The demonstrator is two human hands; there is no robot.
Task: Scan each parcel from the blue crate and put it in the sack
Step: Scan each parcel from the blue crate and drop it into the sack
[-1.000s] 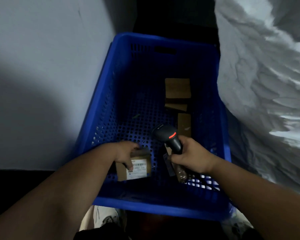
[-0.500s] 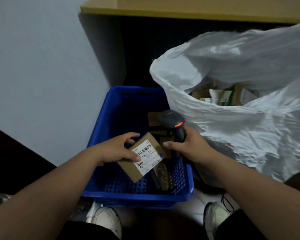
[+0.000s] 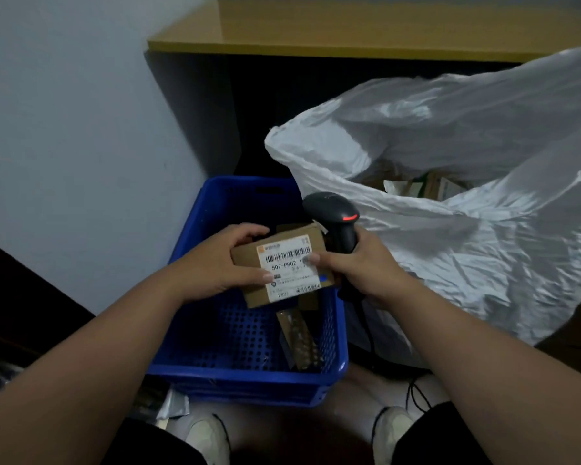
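Note:
My left hand (image 3: 225, 263) grips a small cardboard parcel (image 3: 245, 255) with a white barcode label, held above the blue crate (image 3: 202, 226). My right hand (image 3: 359, 266) holds a black barcode scanner (image 3: 336, 216) by its handle, and its thumb touches the label's right edge. The scanner's head with a red light rises just behind the parcel. A long bubble-wrapped parcel (image 3: 299, 337) lies on the crate floor. The white sack (image 3: 467, 229) stands open to the right, with several parcels inside.
A wooden desk top (image 3: 316, 31) spans the back, dark space beneath it. A pale wall (image 3: 81, 112) runs along the left. My knees and white shoes (image 3: 208, 437) show at the bottom. The scanner cable (image 3: 413, 394) trails on the floor.
My left hand lifted the labelled parcel out of the crate and raised it. My right hand with the scanner came against its right edge. The view tilted up, showing the sack mouth and desk.

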